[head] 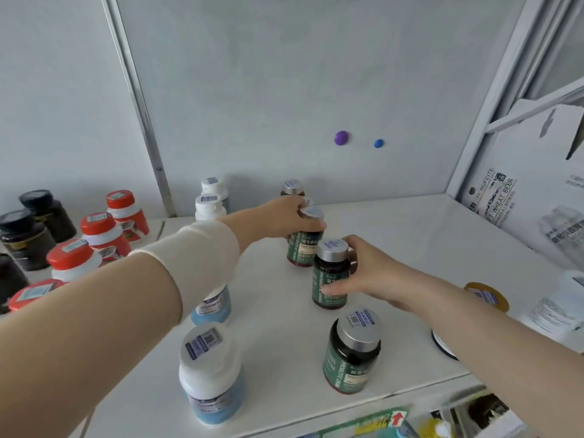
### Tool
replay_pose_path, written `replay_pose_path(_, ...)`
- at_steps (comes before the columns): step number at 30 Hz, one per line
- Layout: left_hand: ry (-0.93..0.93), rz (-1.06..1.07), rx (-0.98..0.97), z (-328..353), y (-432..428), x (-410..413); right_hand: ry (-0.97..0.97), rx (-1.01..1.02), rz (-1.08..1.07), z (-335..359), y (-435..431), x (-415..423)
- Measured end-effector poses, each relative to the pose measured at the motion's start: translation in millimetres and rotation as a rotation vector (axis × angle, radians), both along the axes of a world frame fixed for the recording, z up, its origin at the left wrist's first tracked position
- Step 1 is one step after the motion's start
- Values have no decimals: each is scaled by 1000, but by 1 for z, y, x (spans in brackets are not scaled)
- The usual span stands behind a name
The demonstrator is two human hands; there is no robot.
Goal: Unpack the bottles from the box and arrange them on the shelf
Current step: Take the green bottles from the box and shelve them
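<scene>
**Shelf loading: both hands on silver-capped bottles**

1. Shelf. The white shelf (410, 235) has a pale back panel and a metal upright on its left side. A purple dot (342, 138) and a smaller blue dot (378, 143) sit on the back panel.

2. Hands. The hands are apart, and each is clamped on its own bottle.
   - The left hand (284, 216), at the end of an arm wearing a white sleeve (196, 254), curls over the cap and shoulder of the rear green-label bottle (303, 248).
   - The right hand (369, 273) grips the middle green-label bottle (330, 276) from the right side, thumb on the label and fingers behind the neck.
   - The two held bottles stand just beside each other near the middle of the shelf.

3. Other bottles on the shelf.
   - A third green-label bottle (352, 355) stands free near the front edge.
   - A fourth silver-capped bottle (292, 188) stands against the back panel, behind the left hand.
   - White-capped blue bottles form a column on the left: one at the front (210, 374), one partly hidden under the left forearm (211, 306), and two at the back (210, 205).

4. Adjacent areas.
   - Left of the upright stand red-capped bottles (98, 229) and black bottles (25, 235).
   - To the right is a white carton (521, 197) printed "WHEAT BEER", with a gold-capped bottle (485, 295) near the right forearm.
</scene>
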State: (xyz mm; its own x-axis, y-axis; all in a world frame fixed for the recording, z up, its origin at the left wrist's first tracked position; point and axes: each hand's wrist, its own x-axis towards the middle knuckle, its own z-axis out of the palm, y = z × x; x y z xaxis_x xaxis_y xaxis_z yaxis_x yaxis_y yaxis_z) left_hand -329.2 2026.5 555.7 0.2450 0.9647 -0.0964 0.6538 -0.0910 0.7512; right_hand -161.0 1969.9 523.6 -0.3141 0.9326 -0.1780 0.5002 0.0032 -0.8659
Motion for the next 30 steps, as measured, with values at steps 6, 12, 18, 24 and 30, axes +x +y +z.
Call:
replay_pose_path(6, 127, -20, 37, -1, 2, 3, -52, 13, 79, -3, 3, -4)
replay_pose_path(12, 224, -49, 72, 0, -3, 9, -83, 20, 88, -5, 2, -3)
replay_pose_path(18, 246, -27, 97, 3, -11, 9, -84, 9, 82, 2, -5, 2)
replay_pose_path(24, 380, 59, 178, 34, -43, -2, -134, 95, 99, 55, -20, 18)
replay_pose_path(30, 1051, 194, 500, 61, -119, -33, -331, 413, 180, 85, -40, -19)
